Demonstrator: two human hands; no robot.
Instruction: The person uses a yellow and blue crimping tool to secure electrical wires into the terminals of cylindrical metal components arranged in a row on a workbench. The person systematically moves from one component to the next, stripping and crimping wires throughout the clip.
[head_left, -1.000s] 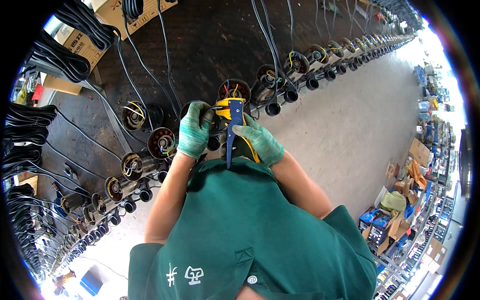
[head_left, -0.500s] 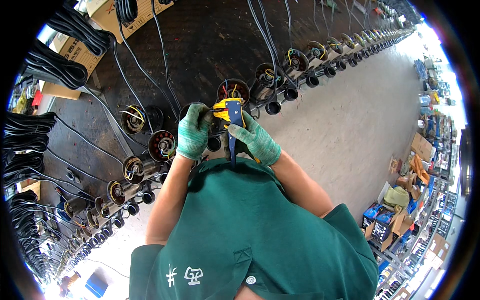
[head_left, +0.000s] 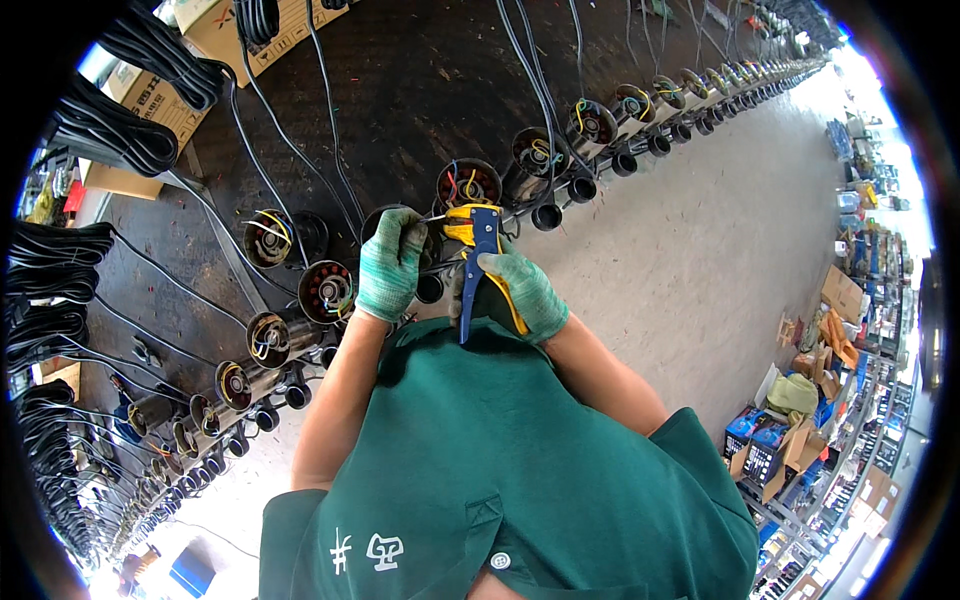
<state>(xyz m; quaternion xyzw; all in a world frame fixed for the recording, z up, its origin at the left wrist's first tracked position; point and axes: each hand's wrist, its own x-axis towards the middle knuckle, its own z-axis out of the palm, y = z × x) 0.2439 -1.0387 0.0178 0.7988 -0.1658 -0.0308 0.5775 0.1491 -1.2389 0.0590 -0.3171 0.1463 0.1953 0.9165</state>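
Note:
My right hand [head_left: 530,290], in a green-and-white knitted glove, is wrapped round the handles of a blue-and-yellow wire stripper [head_left: 484,232]. The tool's yellow jaws point left, toward my left hand [head_left: 390,270]. That hand wears a matching glove, and its fingers are pinched on a thin wire [head_left: 431,218] leading to the jaws. Just beyond the tool stands an open cylindrical motor housing [head_left: 468,182] with red and yellow wires sticking out. Another housing is partly hidden behind my left hand.
Along the edge of the dark worktable [head_left: 420,90] runs a long row of motor housings [head_left: 592,124], curving away on both sides. Black cables trail to coiled bundles [head_left: 110,130] at the left. Cardboard boxes [head_left: 265,40] stand at the back. Stocked shelves [head_left: 840,470] line the right.
The wire stripper has shifted a little right, away from my left hand, and tilted. Its handles stand wider apart, and more wire shows between the jaws and my left fingers.

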